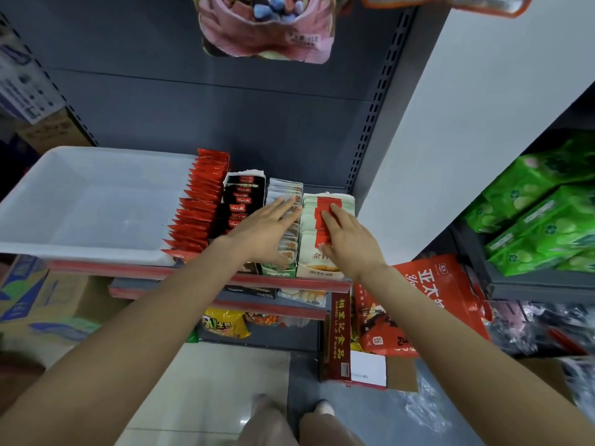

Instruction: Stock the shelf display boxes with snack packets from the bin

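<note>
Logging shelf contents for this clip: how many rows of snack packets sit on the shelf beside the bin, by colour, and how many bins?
Red packet rows: 1
Black packet rows: 1
Pale packet rows under the left hand: 1
Cream-and-red packet rows under the right hand: 1
White bin: 1
Total: 4 rows, 1 bin

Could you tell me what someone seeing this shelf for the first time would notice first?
Probably the two hands pressing flat on packets at the shelf's right end: the left hand on the pale packets, the right hand on the red-and-cream packets. Next, the large white bin on the left looks empty, with red packets beside it.
</note>
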Action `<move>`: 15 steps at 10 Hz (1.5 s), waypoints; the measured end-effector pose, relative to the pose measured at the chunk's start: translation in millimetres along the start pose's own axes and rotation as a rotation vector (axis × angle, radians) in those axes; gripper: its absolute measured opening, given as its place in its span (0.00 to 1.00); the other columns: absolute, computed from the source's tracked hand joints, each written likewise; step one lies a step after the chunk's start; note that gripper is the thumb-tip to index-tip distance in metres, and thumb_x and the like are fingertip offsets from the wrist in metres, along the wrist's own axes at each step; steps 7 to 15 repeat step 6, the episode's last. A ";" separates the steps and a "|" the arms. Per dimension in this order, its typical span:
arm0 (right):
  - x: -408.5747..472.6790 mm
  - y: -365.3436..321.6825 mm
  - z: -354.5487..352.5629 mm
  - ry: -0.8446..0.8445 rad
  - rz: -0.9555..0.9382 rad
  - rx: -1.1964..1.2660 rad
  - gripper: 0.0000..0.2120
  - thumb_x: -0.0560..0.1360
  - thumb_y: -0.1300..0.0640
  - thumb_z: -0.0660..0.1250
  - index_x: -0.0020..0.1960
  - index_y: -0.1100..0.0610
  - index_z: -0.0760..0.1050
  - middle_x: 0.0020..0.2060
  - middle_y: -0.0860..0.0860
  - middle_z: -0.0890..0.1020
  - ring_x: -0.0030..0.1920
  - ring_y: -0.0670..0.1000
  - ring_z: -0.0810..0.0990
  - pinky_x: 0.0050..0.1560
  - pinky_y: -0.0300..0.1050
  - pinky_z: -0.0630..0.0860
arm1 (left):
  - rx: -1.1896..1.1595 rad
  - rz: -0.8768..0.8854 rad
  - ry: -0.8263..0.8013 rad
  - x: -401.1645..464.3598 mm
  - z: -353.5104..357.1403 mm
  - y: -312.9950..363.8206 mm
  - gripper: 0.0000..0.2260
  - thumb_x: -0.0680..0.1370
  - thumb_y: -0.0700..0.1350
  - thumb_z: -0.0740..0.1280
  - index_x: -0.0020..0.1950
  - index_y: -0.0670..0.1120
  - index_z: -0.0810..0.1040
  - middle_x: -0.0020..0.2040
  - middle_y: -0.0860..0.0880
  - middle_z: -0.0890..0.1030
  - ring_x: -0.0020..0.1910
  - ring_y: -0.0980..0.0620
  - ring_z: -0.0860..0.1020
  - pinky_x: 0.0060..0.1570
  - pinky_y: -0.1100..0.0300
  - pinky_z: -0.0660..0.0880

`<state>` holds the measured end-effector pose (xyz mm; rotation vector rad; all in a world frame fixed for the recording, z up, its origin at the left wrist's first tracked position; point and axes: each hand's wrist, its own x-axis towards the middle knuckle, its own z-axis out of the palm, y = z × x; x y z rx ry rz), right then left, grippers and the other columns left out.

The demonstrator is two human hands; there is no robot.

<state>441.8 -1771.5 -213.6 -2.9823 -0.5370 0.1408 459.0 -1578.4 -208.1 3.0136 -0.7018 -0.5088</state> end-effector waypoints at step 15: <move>-12.3 6.1 -29.2 0.104 0.123 0.592 0.22 0.77 0.58 0.65 0.70 0.57 0.68 0.66 0.53 0.73 0.65 0.51 0.72 0.61 0.36 0.65 | -0.597 -0.185 0.405 -32.8 -31.1 22.1 0.15 0.74 0.49 0.70 0.61 0.52 0.77 0.61 0.52 0.78 0.60 0.53 0.75 0.61 0.51 0.72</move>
